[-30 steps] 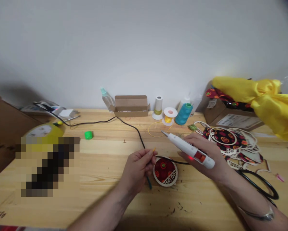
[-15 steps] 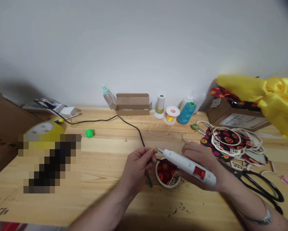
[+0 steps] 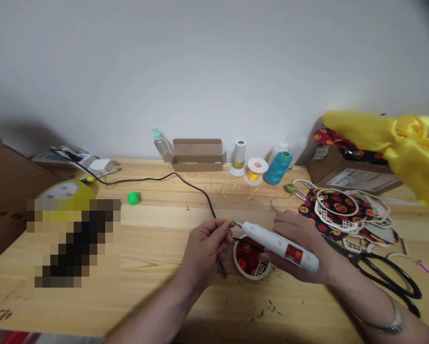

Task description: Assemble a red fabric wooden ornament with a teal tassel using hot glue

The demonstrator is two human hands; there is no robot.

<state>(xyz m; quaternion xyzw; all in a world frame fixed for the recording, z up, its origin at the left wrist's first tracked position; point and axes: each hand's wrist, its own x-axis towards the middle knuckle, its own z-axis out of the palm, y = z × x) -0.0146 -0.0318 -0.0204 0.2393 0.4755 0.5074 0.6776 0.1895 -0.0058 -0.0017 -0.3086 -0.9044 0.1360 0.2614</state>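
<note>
My right hand (image 3: pixel 300 239) is wrapped round the grip of a white glue gun (image 3: pixel 264 238), which has a metal nozzle and a red part in its side. The nozzle points left and meets the fingertips of my left hand (image 3: pixel 210 243). Those fingers pinch a small piece of yellow cord (image 3: pixel 230 221); most of it is hidden. A thin teal end (image 3: pixel 223 270) hangs below the left hand; its kind is unclear. Beneath the glue gun lies a round piece with dark red patterned fabric (image 3: pixel 246 258) and a pale lattice rim, partly covered by the right hand.
A black cable (image 3: pixel 196 187) runs across the wooden table. Behind stand an open cardboard box (image 3: pixel 198 165), a yellow cord spool (image 3: pixel 257 167) and a teal thread cone (image 3: pixel 278 168). To the right are black scissors (image 3: pixel 386 272) and lattice frames (image 3: pixel 338 205); a green cap (image 3: pixel 133 198) sits left.
The rear of the glue gun has risen slightly, its nozzle staying at the yellow cord. In view, the round fabric piece sits slightly further right. My left hand has hardly moved.
</note>
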